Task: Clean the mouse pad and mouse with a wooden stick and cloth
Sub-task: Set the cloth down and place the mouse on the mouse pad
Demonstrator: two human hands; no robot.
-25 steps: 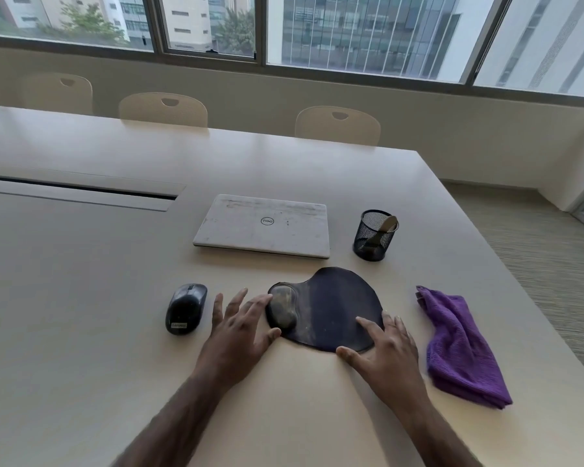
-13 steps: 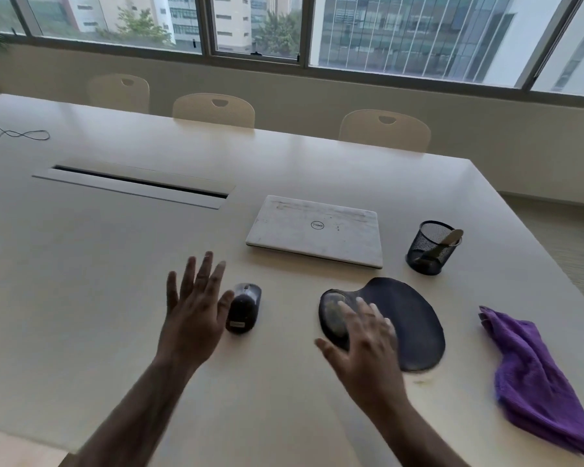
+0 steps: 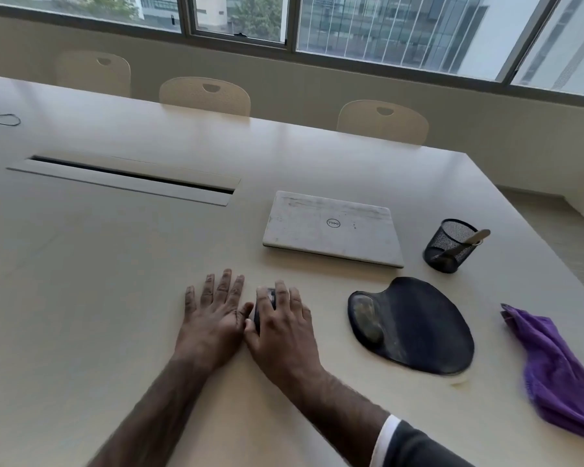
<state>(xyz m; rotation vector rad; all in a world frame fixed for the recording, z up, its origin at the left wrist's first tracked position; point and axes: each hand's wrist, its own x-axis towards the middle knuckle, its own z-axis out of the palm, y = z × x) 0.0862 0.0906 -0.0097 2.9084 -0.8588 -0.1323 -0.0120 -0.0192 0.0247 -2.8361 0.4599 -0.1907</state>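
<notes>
Beige table (image 3: 115, 298), dusty dark mouse pad (image 3: 415, 326), right hand (image 3: 280, 326) covering mouse (image 3: 265, 299)

left hand (image 3: 213, 318) flat, right hand (image 3: 279, 326) cupped

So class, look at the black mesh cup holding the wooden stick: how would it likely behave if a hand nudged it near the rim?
The mesh cup looks light, being open wire, so it would probably slide or tip easily. The wooden stick leans out over one side, which may bias a tip that way. Being round, it could roll once down.
</notes>
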